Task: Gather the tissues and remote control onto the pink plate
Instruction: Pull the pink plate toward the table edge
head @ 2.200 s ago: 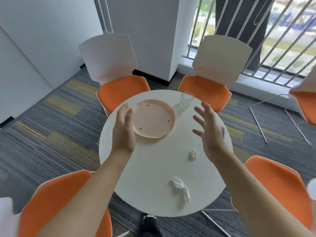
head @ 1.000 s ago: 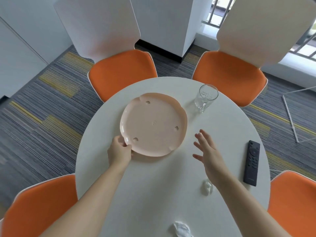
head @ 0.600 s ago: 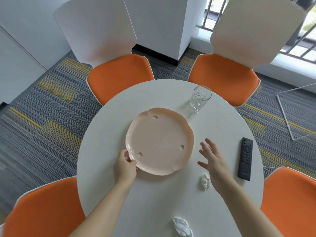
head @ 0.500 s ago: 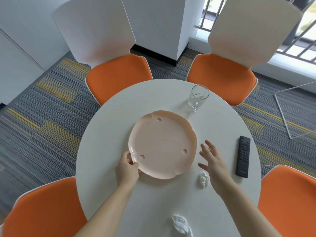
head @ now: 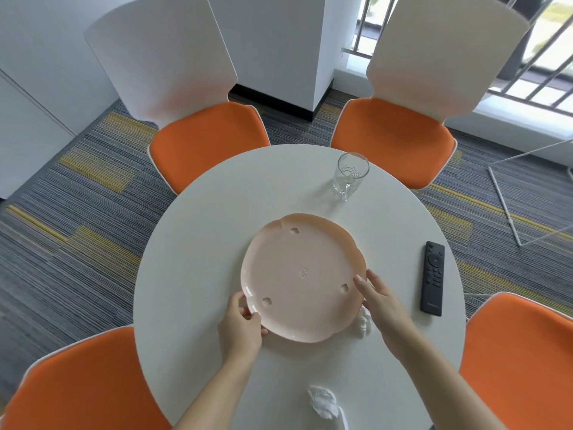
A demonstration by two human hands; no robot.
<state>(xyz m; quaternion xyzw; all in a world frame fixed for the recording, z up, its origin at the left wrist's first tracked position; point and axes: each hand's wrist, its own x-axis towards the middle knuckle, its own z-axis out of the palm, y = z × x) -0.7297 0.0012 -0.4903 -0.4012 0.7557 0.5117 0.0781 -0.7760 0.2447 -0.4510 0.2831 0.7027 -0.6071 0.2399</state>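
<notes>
The pink plate [head: 302,274] lies near the middle of the round white table [head: 201,243], with nothing on it. My left hand [head: 240,325] grips its near-left rim. My right hand [head: 379,301] rests against its near-right rim, fingers touching the edge. A small crumpled tissue [head: 365,324] lies just under my right wrist, partly hidden. A second, larger crumpled tissue [head: 324,401] sits at the table's near edge. The black remote control [head: 432,277] lies to the right of the plate.
A clear glass [head: 349,174] stands at the far side of the table. Orange-seated chairs ring the table: two at the back [head: 210,141] [head: 393,138], one near left [head: 71,383], one near right [head: 521,361].
The plate has slid toward me and to the right, pulled by my left hand. My right hand has moved left from above the small tissue onto the plate's rim.
</notes>
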